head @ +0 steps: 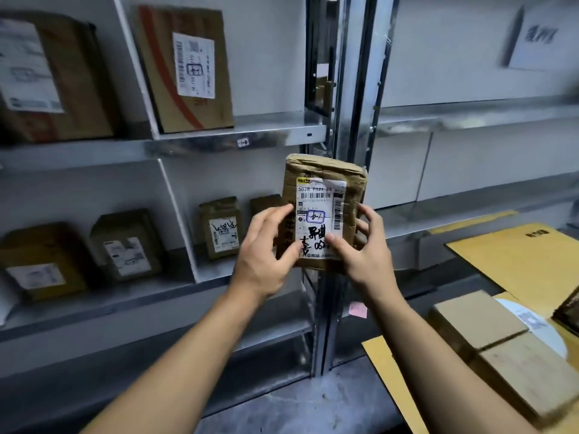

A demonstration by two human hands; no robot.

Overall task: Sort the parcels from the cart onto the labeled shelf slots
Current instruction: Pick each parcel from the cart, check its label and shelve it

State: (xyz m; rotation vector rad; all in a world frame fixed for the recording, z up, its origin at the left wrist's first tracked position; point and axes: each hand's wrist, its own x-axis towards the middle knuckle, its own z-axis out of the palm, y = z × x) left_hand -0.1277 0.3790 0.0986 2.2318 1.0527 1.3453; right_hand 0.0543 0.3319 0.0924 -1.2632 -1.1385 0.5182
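A small brown taped parcel (322,170) with a white shipping label and black handwriting is held upright in front of the metal shelf post (344,89). My left hand (266,249) grips its left edge, thumb on the front. My right hand (360,245) grips its right edge, thumb pressed on the label. At the lower right lies the cart's yellow cardboard (517,261) with two plain brown boxes (476,317) (529,371) on it.
The grey metal shelf on the left holds parcels: two large boxes (188,67) (47,79) on the upper level, several small ones (221,228) (125,245) on the level below. A small slot label (242,142) sticks to the upper shelf edge. The right bay shelves (470,114) look bare.
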